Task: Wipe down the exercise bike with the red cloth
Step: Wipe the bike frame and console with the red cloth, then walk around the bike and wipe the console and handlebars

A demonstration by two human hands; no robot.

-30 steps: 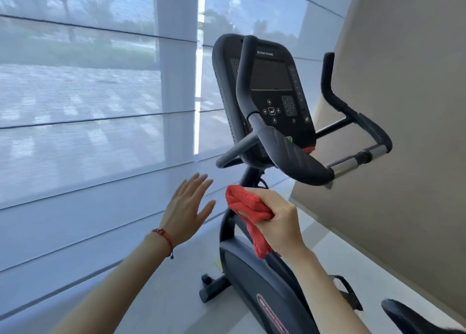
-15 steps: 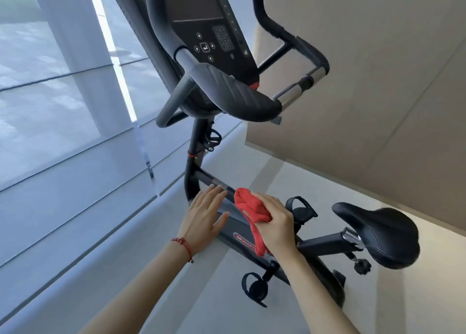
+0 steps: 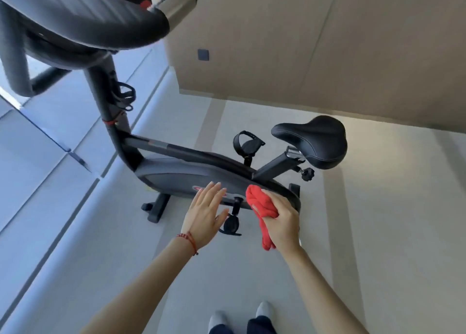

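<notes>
A black exercise bike (image 3: 176, 176) stands on the floor ahead of me, its handlebar (image 3: 83, 21) close at the top left and its black saddle (image 3: 312, 142) to the right. My right hand (image 3: 280, 219) is shut on the bunched red cloth (image 3: 261, 206), held over the rear of the bike's grey side housing. A tail of the cloth hangs below my palm. My left hand (image 3: 205, 212) is open with fingers spread, hovering in front of the housing's red logo and the near pedal (image 3: 232, 224). Whether either hand touches the housing is unclear.
A beige wall (image 3: 327, 51) runs behind the bike, with a dark square socket (image 3: 203, 55) on it. Glass window panels (image 3: 37, 157) line the left. Pale floor (image 3: 378, 233) spreads to the right of the bike. My feet (image 3: 239, 318) show at the bottom edge.
The view has tipped down from the console to the bike's lower body. Both hands have dropped and moved rightward along the frame toward the rear housing, the cloth still held.
</notes>
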